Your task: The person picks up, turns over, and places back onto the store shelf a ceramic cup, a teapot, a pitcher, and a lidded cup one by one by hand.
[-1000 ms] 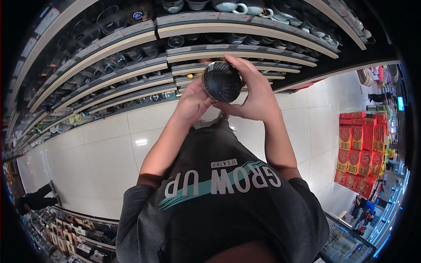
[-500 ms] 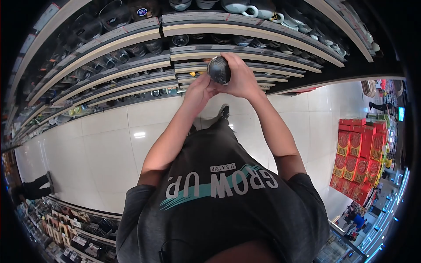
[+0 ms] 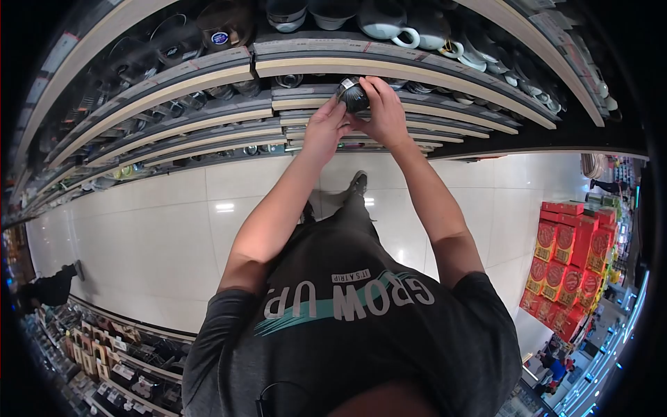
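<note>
A dark, shiny ribbed cup (image 3: 354, 97) with a small white label is held up in front of the shelves, tilted so that its ribbed surface faces me. My right hand (image 3: 385, 117) wraps round its right side, fingers curled over the far rim and thumb beneath. On the other side, my left hand (image 3: 324, 131) presses its fingertips against the cup's left and lower edge. The inside of the cup is hidden. Just beyond both hands runs a shelf edge (image 3: 431, 82) with price strips.
Shelves ahead carry white teapots (image 3: 381, 19), bowls (image 3: 332, 12) and glass jars (image 3: 175, 35). Red gift boxes (image 3: 566, 264) are stacked at the right. Behind at the left stands another shelf of packaged goods (image 3: 125, 361), with a person in dark clothes (image 3: 52, 286) near it. Pale floor tiles (image 3: 167, 229) lie between.
The cup has turned in my hands, so a white label now shows. Both hands have shifted a little, my left fingers now reaching higher on the cup. The view has moved slightly.
</note>
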A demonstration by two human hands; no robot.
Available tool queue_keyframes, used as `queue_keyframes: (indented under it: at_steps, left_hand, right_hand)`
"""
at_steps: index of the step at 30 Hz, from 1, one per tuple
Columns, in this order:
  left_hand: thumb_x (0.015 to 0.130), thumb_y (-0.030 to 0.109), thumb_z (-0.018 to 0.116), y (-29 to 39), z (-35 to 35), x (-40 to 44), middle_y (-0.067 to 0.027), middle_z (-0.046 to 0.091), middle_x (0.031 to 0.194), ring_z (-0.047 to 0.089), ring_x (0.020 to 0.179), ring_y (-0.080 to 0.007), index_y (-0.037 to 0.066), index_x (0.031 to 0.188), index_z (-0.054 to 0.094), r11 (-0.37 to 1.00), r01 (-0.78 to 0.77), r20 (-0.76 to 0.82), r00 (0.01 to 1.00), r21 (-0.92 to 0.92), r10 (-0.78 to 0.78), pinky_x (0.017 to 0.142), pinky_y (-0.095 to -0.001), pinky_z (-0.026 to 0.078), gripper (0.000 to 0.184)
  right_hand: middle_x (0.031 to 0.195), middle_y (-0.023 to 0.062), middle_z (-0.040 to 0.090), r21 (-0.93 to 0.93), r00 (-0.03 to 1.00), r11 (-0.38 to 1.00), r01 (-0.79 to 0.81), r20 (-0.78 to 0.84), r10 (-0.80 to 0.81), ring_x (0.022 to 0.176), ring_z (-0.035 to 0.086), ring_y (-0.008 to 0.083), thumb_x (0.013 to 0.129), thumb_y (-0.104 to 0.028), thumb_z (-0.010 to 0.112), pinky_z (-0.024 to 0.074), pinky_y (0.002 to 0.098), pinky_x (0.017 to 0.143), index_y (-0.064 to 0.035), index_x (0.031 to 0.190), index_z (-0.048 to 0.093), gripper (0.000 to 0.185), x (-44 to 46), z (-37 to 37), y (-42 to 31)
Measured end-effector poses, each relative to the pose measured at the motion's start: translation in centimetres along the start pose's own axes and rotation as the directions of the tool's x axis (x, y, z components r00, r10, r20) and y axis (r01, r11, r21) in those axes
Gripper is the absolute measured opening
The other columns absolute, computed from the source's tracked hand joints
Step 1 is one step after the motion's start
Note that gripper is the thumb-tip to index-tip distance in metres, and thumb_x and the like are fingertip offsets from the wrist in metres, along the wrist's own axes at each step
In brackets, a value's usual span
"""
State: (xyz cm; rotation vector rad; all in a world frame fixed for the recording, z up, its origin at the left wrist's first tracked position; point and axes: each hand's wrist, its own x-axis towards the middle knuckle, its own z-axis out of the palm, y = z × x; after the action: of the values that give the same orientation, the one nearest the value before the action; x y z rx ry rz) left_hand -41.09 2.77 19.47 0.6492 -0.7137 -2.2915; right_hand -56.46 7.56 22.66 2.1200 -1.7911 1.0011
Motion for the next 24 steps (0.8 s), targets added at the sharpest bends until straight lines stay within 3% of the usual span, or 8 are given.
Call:
queue_keyframes:
  at_steps: [11,17,19,20,22,24]
  left_hand:
    - [0.101,0.016,0.048,0.4,0.7,2.7,-0.0037,0.059,0.115,0.058,0.099,-0.0126,0.005,0.133,0.048,0.996,-0.060,-0.036,0.997,0.062,0.062,0.085,-0.0320,0.051,0.034]
    - [0.100,0.014,0.050,0.5,0.7,4.3,-0.0061,0.063,0.108,0.061,0.094,-0.0157,0.001,0.125,0.053,0.992,-0.095,-0.121,0.987,0.087,0.105,0.085,-0.0335,0.052,0.028]
    - [0.100,0.014,0.050,0.9,0.7,4.6,-0.0068,0.064,0.106,0.062,0.095,-0.0167,0.000,0.122,0.055,0.991,-0.090,-0.110,0.989,0.094,0.101,0.087,-0.0346,0.052,0.026]
    - [0.101,0.014,0.049,1.1,0.6,4.7,-0.0075,0.065,0.105,0.063,0.096,-0.0178,0.000,0.118,0.057,0.992,-0.085,-0.098,0.991,0.099,0.094,0.088,-0.0357,0.052,0.024]
    - [0.101,0.014,0.048,1.1,0.2,4.9,-0.0083,0.066,0.105,0.063,0.098,-0.0187,0.000,0.115,0.058,0.989,-0.101,-0.055,0.993,0.105,0.107,0.089,-0.0366,0.052,0.022]
    - [0.102,0.015,0.046,1.0,0.3,5.0,-0.0087,0.066,0.107,0.063,0.101,-0.0200,0.001,0.110,0.059,0.986,-0.133,-0.039,0.990,0.101,0.138,0.089,-0.0376,0.051,0.021]
  right_hand:
    - [0.112,0.0155,0.049,-0.084,0.969,0.995,0.062,-0.235,-0.080,0.095,0.053,0.0351,0.062,-0.024,0.085,0.0460,0.0458,0.082,-0.0020,0.126,0.049,0.076,-0.1,1.8,2.2]
    - [0.106,0.0153,0.048,-0.147,0.971,0.989,-0.001,-0.237,-0.034,0.092,0.052,0.0346,0.063,-0.026,0.085,0.0452,0.0430,0.078,-0.0020,0.122,0.050,0.073,0.0,2.6,2.9]
    - [0.105,0.0151,0.056,-0.098,0.951,0.989,-0.107,-0.300,0.073,0.094,0.056,0.0342,0.066,-0.032,0.082,0.0424,0.0426,0.075,-0.0041,0.110,0.059,0.057,0.8,2.8,3.1]
    - [0.105,0.0151,0.056,-0.097,0.951,0.989,-0.111,-0.300,0.078,0.094,0.056,0.0342,0.066,-0.032,0.082,0.0424,0.0426,0.075,-0.0041,0.110,0.059,0.057,1.1,2.8,3.3]
    - [0.094,0.0148,0.064,-0.106,0.969,0.964,-0.242,-0.072,0.235,0.091,0.061,0.0323,0.068,-0.037,0.080,0.0455,0.0438,0.076,-0.0057,0.104,0.065,0.050,2.0,2.3,3.4]
    - [0.090,0.0138,0.066,-0.100,0.973,0.968,-0.231,-0.054,0.226,0.090,0.063,0.0302,0.068,-0.038,0.080,0.0474,0.0434,0.078,-0.0070,0.102,0.067,0.048,2.6,2.5,4.1]
